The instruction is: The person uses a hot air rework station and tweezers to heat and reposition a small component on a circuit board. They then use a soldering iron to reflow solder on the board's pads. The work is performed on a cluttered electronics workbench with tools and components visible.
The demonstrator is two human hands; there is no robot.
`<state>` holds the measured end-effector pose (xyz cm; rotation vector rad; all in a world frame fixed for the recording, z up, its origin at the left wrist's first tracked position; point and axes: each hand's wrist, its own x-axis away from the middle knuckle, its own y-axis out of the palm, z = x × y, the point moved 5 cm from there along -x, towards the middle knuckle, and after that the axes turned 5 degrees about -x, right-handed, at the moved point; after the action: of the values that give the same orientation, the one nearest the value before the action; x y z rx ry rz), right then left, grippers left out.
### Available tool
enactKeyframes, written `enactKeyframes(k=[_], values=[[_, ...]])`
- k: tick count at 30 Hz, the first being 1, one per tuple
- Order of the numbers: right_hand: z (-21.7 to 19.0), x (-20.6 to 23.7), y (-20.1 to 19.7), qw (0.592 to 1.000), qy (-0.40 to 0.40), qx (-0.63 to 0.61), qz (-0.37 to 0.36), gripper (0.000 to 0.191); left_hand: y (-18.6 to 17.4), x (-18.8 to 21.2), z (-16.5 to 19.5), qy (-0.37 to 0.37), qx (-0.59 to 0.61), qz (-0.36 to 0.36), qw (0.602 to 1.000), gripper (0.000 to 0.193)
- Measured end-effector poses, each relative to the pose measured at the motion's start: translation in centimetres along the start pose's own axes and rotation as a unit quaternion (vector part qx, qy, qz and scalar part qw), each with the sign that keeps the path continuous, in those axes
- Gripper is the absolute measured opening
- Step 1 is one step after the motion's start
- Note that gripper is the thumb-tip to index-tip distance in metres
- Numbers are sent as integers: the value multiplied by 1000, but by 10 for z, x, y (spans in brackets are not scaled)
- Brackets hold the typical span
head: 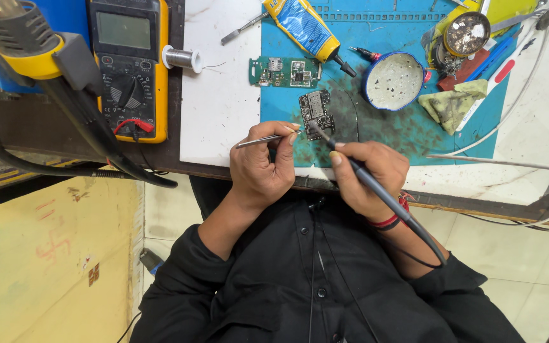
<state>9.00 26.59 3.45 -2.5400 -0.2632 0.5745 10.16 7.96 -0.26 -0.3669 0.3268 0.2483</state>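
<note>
I am gripping tweezers [265, 139] in my left hand [262, 168] and a soldering iron [376, 194] in my right hand [366, 174], both tips converging on the dark circuit board [316, 114] lying just above my fingers at frame centre.

Gripped tweezers [265, 140] in left hand [262, 168], soldering iron [376, 190] in right hand [366, 174], tips at dark circuit board [316, 109], twelve o'clock.
</note>
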Motion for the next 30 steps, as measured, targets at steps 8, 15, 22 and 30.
enactKeyframes(k=[8,15,22,30], values=[[-17,-14,6,993,-20,120,-3,44,-1,2,1,-2,15,-1,1000,16],[-22,-25,13,979,-54,192,-47,45,-6,11,-6,-31,87,23,995,16],[-20,-30,15,977,-68,200,-34,49,-7,15,-9,-20,105,39,994,17],[-21,-31,16,976,-80,194,-51,46,-7,17,-12,-20,141,41,989,19]])
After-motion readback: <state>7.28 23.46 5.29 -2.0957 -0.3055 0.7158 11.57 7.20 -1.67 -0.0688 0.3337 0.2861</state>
